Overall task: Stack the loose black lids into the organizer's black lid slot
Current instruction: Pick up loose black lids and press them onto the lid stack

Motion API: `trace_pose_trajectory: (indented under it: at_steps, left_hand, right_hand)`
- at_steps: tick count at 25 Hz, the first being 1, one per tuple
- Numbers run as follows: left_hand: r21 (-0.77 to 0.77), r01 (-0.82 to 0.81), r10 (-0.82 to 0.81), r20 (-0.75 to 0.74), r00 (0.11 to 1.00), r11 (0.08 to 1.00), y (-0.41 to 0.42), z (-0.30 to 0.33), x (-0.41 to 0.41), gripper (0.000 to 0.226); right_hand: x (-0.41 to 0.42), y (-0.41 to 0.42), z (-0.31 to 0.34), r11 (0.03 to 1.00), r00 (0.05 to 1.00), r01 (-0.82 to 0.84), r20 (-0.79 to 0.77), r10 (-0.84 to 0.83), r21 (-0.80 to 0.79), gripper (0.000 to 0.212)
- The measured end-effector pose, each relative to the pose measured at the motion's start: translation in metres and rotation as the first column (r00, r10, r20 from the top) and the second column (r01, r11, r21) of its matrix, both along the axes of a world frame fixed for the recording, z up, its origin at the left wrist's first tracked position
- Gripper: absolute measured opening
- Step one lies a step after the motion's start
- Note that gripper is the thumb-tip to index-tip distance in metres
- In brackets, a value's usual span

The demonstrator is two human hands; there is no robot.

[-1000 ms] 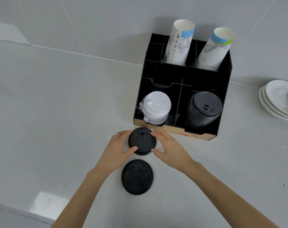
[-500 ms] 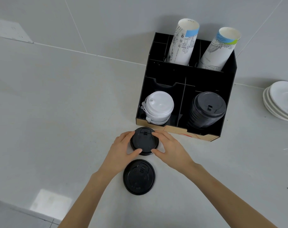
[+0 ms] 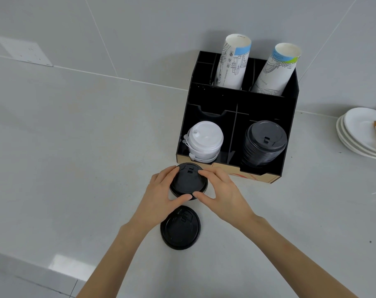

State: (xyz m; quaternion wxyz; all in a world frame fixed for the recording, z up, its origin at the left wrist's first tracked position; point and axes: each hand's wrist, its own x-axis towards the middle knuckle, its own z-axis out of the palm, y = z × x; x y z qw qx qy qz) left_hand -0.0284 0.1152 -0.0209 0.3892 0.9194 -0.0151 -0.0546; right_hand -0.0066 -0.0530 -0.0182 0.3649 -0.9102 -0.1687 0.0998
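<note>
A small stack of black lids (image 3: 188, 181) sits on the grey counter just in front of the black organizer (image 3: 290, 134). My left hand (image 3: 161, 196) grips its left side and my right hand (image 3: 221, 194) grips its right side, thumbs at the near rim. One more loose black lid (image 3: 180, 227) lies flat on the counter nearer to me, between my forearms. The organizer's front right slot holds a tall stack of black lids (image 3: 263, 143); the front left slot holds white lids (image 3: 203, 140).
Two tall stacks of paper cups (image 3: 233, 61) lean in the organizer's back slots. A pile of white plates (image 3: 359, 130) with a brush on top stands at the right edge. A wall rises behind the organizer.
Both hands stay on the lid stack; it looks slightly raised and tilted compared with before. The view has shifted a little.
</note>
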Motion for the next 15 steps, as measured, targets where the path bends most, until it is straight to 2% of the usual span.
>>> trace_pose_trajectory:
  at_steps: [7,12,15]
  left_hand:
    - [0.030,0.046,-0.047,0.021,0.999,0.998,-0.006,0.015,-0.003,0.089]
    - [0.041,0.160,-0.161,0.017,0.987,0.986,-0.009,0.026,-0.002,0.088]
    - [0.027,0.244,-0.244,-0.004,0.970,0.969,-0.015,0.033,-0.002,0.084]
  right_hand:
    - [-0.007,-0.013,0.012,0.999,0.999,-0.005,0.046,0.003,0.042,0.048]
    - [-0.004,-0.032,0.023,0.997,0.995,-0.059,0.085,0.055,0.044,0.045]
    - [0.000,-0.041,0.030,0.995,0.996,-0.082,0.048,0.079,0.062,0.047]
